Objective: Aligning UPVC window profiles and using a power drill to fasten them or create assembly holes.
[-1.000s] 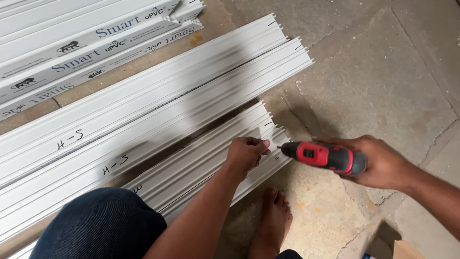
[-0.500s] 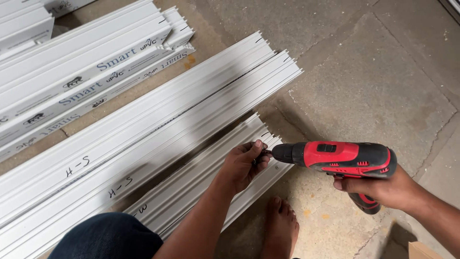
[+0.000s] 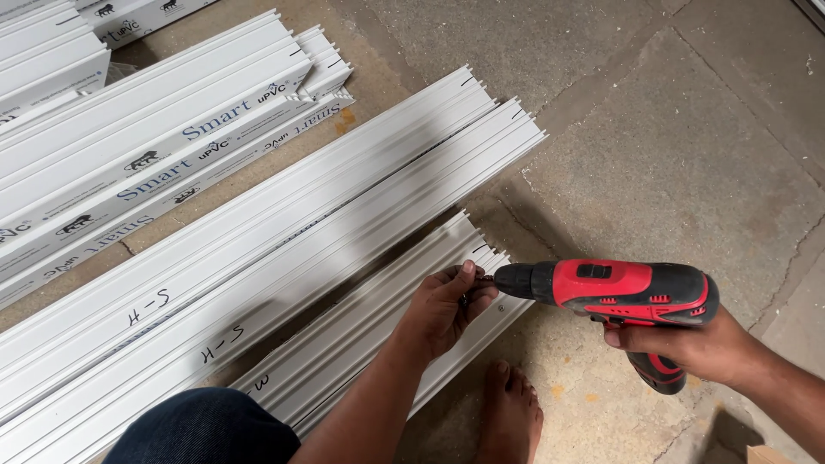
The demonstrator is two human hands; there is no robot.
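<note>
Item: red-and-black cordless drill [image 3: 627, 296], clenched in the right hand [image 3: 700, 348] at lower right of the frame — long axis near level, nose pointing left. Item: small screw [image 3: 483, 277], barely visible, pinched at the fingertips of the left hand [image 3: 447, 305], touching the drill's tip just left of it. Both meet at the cut end of the short white profile [image 3: 369, 331], which runs lower left to centre over the concrete floor [image 3: 670, 155]. A bare foot [image 3: 509, 417] rests below.
</note>
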